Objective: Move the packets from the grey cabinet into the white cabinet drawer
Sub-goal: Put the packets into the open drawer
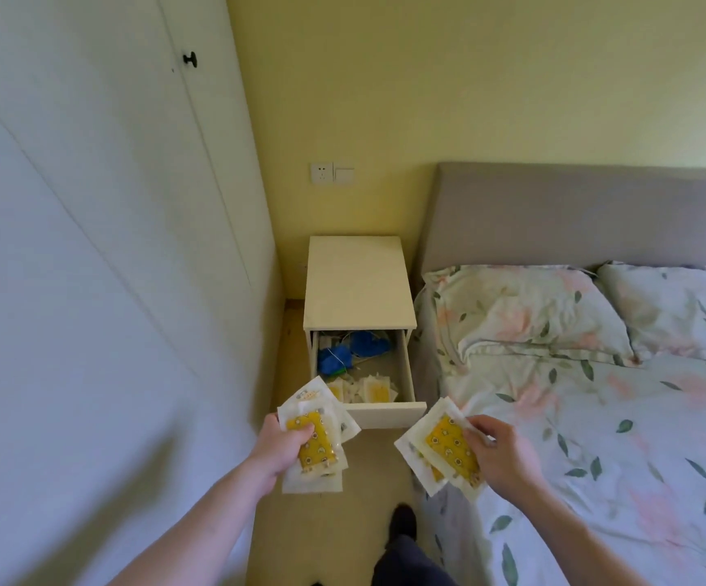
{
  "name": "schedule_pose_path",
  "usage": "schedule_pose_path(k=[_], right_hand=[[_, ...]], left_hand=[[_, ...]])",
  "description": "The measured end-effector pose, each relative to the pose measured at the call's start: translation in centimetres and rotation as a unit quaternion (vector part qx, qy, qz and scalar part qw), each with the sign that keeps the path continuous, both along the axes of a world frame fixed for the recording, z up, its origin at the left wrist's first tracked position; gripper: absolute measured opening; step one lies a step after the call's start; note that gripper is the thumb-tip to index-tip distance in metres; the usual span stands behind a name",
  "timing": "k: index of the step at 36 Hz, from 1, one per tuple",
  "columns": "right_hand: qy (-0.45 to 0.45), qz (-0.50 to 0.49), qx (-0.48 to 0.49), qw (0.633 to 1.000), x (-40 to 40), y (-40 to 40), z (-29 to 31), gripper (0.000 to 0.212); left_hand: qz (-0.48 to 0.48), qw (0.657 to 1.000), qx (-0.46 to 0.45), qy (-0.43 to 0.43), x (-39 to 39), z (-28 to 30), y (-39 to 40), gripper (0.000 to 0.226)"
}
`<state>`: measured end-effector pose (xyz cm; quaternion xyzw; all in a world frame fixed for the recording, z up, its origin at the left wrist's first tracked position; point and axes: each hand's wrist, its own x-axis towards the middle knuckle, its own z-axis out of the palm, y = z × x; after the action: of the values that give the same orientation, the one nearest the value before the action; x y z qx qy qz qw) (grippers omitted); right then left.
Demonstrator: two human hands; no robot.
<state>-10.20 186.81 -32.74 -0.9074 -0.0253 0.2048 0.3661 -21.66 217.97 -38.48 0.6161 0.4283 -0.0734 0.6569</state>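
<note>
My left hand grips a fanned stack of white packets with yellow patterned centres, just in front of the drawer's left corner. My right hand holds a second stack of the same packets, to the right of the drawer front and over the bed's edge. The white cabinet stands between wardrobe and bed with its top drawer pulled out. Inside lie several more packets near the front, and blue items with white cords at the back.
A tall white wardrobe fills the left side. A bed with floral bedding and a grey headboard takes up the right. My foot stands on the narrow floor strip between them. A wall socket sits above the cabinet.
</note>
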Motion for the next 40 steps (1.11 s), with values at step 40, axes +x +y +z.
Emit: schedule_pose_path(k=[40], right_hand=[[0.123,0.269,-0.219,0.93,36.9,22.1,-40.3,0.034]], left_hand=[[0.141,0.981,-0.003,0.136,27.4,-26.8,12.1,0.04]])
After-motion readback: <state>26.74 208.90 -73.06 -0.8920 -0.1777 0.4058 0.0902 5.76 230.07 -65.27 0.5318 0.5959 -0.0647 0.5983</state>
